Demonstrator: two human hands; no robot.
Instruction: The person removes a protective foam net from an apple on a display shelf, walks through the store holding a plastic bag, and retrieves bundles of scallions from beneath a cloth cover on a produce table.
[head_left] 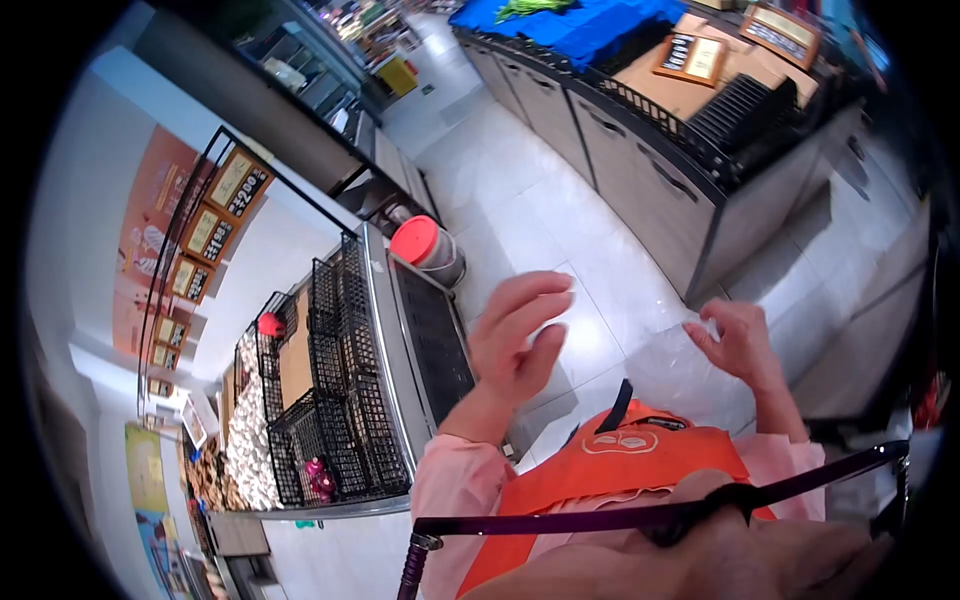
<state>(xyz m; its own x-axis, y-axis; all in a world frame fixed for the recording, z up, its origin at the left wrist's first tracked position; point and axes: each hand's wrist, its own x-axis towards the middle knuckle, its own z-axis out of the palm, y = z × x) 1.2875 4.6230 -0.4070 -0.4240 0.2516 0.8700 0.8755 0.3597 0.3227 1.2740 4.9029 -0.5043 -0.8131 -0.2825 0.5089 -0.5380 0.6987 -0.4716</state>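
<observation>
My left hand (520,338) is raised in front of the orange apron (640,462), to the right of the black crates. Its fingers are bent and stand apart from the thumb, with nothing seen between them. On the other side, my right hand (740,342) hangs in the air with curled fingers and the thumb held away. Close below and left of it is a crumpled, see-through sheet like a clear plastic bag (685,372); whether the hand touches it I cannot tell.
Black mesh crates (345,375) stand on a metal-edged display at left, beside a heap of white produce (252,445). A red-lidded bucket (418,240) sits on the floor. Framed price signs (208,235) hang above. A wood-fronted counter (650,190) holds more signs and a blue cloth (570,28).
</observation>
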